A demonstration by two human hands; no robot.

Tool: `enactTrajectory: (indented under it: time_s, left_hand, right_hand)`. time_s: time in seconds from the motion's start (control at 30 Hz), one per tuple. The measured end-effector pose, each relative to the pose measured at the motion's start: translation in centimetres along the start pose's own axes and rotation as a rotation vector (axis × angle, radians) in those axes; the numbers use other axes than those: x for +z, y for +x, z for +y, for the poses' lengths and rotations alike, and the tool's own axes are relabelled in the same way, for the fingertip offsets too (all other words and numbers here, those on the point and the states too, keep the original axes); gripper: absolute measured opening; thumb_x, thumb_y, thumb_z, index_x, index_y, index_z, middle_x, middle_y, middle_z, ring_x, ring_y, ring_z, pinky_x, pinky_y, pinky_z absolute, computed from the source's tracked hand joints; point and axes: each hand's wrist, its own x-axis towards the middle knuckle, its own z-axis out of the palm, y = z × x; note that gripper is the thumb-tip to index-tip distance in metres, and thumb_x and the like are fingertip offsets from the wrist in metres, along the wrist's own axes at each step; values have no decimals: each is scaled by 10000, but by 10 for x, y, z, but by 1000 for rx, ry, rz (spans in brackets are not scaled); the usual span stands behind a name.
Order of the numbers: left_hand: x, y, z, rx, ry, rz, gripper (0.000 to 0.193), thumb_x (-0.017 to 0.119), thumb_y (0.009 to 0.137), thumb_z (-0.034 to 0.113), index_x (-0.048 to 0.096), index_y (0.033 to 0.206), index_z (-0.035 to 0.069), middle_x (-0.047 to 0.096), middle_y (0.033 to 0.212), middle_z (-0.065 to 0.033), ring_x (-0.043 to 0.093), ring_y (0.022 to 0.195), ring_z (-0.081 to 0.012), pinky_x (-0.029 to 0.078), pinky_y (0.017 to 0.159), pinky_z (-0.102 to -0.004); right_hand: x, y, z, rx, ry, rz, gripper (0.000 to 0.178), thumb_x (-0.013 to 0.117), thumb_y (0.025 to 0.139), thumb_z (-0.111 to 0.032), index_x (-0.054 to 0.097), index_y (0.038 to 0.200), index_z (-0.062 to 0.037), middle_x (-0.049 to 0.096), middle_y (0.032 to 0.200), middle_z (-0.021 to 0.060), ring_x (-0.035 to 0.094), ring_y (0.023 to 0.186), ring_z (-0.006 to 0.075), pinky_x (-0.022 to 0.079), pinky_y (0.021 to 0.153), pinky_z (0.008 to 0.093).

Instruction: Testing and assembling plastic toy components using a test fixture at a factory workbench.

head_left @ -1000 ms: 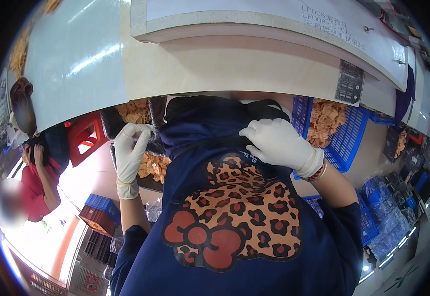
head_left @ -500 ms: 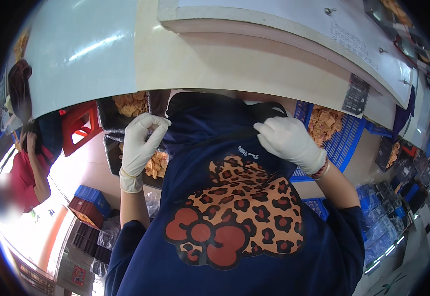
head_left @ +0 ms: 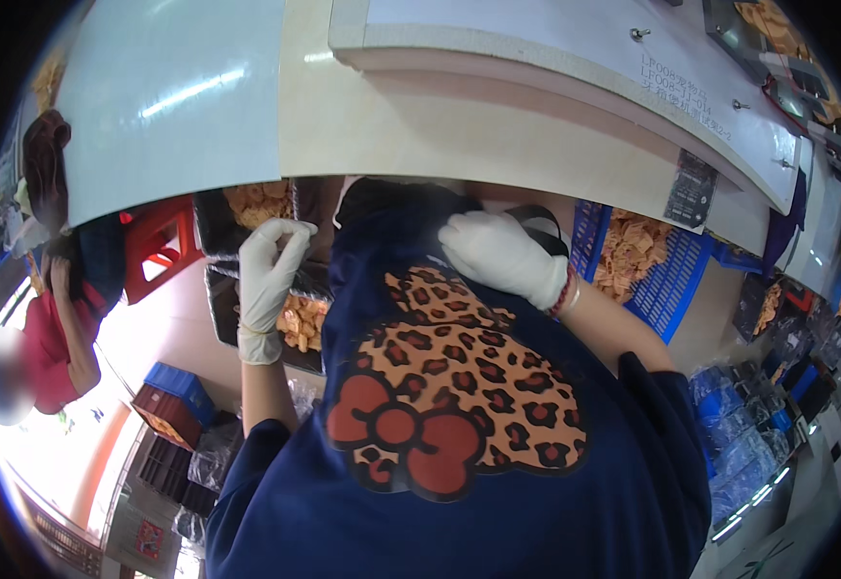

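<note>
Both of my hands wear white gloves. My left hand [head_left: 271, 285] is raised just left of the navy shirt [head_left: 526, 492], its thumb and forefinger bent together near the shirt's edge; anything pinched between them is too small to make out. My right hand [head_left: 505, 256] lies across the upper front of the shirt, fingers curled in against the cloth, so what they hold is hidden. A leopard-print figure with a red bow [head_left: 464, 386] decorates the shirt, which has soft folds below my right hand.
A pale worktable [head_left: 179, 106] spans the front, with a white board [head_left: 536, 39] on it. Below its edge are dark bins of orange-tan pieces [head_left: 302, 323] and a blue basket [head_left: 666, 285] of similar pieces. A red stool [head_left: 160, 251] and a person in red [head_left: 49, 352] are at left.
My right hand has moved left across the shirt, and the cloth stretched between my hands has slackened. My left hand has drawn slightly away from the shirt's edge.
</note>
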Motion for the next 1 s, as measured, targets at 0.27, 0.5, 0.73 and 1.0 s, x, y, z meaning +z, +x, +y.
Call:
enactTrajectory:
  time_s: [0.27, 0.5, 0.73, 1.0]
  left_hand:
    - [-1, 45, 38, 292, 285, 22, 166, 687, 903, 134, 731, 945, -20, 743, 906, -113, 663, 786, -172, 497, 699, -294]
    - [-20, 37, 11, 255, 202, 258, 115, 682, 920, 77, 687, 913, -37, 650, 819, -61, 565, 704, -100, 444, 625, -256]
    - [-26, 31, 39, 510, -64, 575, 50, 637, 885, -23, 683, 876, -5, 607, 798, -48, 527, 688, -97, 415, 622, -244]
    - [-84, 36, 121, 901, 350, 703, 167, 663, 769, -42, 703, 914, 31, 656, 857, -89, 622, 782, -230, 502, 719, -326]
  right_hand:
    - [20, 1, 17, -82, -17, -14, 128, 624, 886, -165, 568, 808, -79, 583, 807, 107, 624, 723, 297, 525, 638, 428]
    - [-20, -46, 18, 69, 100, -13, 169, 663, 907, -222, 708, 1005, -92, 657, 866, 91, 655, 816, 279, 514, 710, 406]
    - [-36, -25, 16, 147, 178, -144, 208, 666, 919, -250, 747, 979, -68, 694, 884, 122, 662, 859, 323, 527, 774, 419]
    - [-113, -104, 13, 704, 628, 164, 295, 589, 993, -179, 718, 1157, 29, 747, 962, 135, 675, 846, 184, 521, 770, 312]
